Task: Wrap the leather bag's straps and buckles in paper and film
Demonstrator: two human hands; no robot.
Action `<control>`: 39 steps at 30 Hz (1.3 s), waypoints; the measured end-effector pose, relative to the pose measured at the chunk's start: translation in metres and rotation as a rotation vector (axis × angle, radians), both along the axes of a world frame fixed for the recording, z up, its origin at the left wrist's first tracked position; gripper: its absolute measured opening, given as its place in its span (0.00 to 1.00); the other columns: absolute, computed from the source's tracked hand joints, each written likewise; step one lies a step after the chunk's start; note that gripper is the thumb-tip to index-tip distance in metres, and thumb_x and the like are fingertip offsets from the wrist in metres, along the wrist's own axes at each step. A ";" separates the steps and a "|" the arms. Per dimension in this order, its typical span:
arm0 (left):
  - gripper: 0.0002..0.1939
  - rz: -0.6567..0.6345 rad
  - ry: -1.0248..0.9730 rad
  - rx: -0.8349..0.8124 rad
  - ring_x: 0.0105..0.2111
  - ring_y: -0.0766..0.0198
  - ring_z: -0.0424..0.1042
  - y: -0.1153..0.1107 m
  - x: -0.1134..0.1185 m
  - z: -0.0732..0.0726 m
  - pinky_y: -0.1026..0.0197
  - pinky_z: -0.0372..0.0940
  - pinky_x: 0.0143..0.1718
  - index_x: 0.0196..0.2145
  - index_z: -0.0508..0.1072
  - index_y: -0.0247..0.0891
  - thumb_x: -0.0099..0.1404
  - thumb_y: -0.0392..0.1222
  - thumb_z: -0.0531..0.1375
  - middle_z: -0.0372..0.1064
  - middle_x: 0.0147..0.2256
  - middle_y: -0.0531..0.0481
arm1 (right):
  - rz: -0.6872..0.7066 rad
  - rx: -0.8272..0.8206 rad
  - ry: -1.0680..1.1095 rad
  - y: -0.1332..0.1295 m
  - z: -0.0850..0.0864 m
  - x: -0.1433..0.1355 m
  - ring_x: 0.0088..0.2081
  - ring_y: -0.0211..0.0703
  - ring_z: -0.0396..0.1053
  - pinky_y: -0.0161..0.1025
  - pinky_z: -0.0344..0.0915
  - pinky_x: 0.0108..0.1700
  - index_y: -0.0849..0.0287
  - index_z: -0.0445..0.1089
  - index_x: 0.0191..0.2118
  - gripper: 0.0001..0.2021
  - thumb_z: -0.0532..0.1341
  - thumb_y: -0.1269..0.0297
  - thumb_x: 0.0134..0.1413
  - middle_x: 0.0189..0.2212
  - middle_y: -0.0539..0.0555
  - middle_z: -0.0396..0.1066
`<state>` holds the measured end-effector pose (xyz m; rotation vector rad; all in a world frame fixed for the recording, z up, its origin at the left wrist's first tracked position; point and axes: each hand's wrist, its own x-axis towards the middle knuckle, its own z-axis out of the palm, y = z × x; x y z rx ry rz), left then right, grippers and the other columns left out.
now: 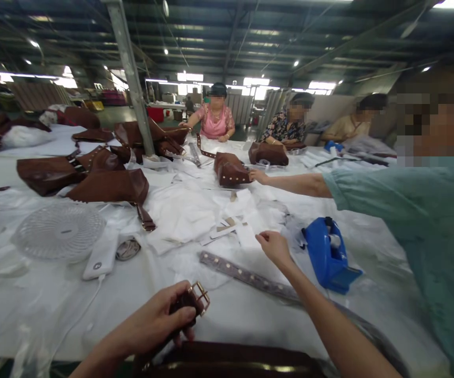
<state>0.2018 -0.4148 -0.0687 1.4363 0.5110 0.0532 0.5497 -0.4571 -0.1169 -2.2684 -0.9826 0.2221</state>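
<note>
Left hand [158, 316]: strap [185, 302] grasped beside its buckle [203, 295].
Right hand [276, 249]: held beside white card [247, 235]; whether anything is gripped cannot be told.
Bag [227, 355]: seen at near edge.
Fan [59, 231], left: mark too small to be read.

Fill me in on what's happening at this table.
The left hand holds a dark brown strap with a gold buckle, near a brown zipped piece. The right hand is at a white sheet; whether it grips it is unclear. From the right, a co-worker's hand touches a studded brown bag.
</note>
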 end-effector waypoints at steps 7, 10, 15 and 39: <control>0.16 0.159 -0.113 -0.138 0.25 0.64 0.72 0.025 -0.002 0.012 0.63 0.65 0.27 0.40 0.66 0.38 0.58 0.47 0.63 0.67 0.30 0.51 | 0.065 -0.134 -0.045 0.034 -0.037 0.030 0.27 0.45 0.69 0.36 0.58 0.31 0.60 0.70 0.17 0.07 0.65 0.67 0.38 0.19 0.56 0.72; 0.14 0.171 -0.089 -0.121 0.25 0.64 0.71 0.034 0.001 0.007 0.62 0.66 0.28 0.34 0.65 0.37 0.60 0.49 0.61 0.66 0.27 0.51 | 0.077 -0.063 -0.056 0.037 -0.031 0.042 0.30 0.44 0.70 0.36 0.58 0.33 0.61 0.72 0.22 0.07 0.60 0.67 0.46 0.22 0.56 0.73; 0.13 0.180 -0.082 -0.103 0.27 0.66 0.70 0.038 0.018 -0.008 0.62 0.66 0.31 0.33 0.64 0.37 0.62 0.49 0.59 0.65 0.29 0.53 | 0.066 0.082 -0.004 0.041 -0.006 0.066 0.27 0.42 0.70 0.36 0.61 0.32 0.61 0.74 0.29 0.12 0.55 0.62 0.53 0.21 0.54 0.74; 0.15 0.367 -0.128 -0.138 0.22 0.68 0.70 0.029 0.018 -0.012 0.68 0.63 0.21 0.33 0.70 0.34 0.59 0.50 0.63 0.66 0.29 0.52 | -0.002 0.244 -0.269 0.052 0.091 0.071 0.33 0.47 0.69 0.40 0.62 0.40 0.64 0.75 0.35 0.09 0.60 0.66 0.50 0.31 0.58 0.74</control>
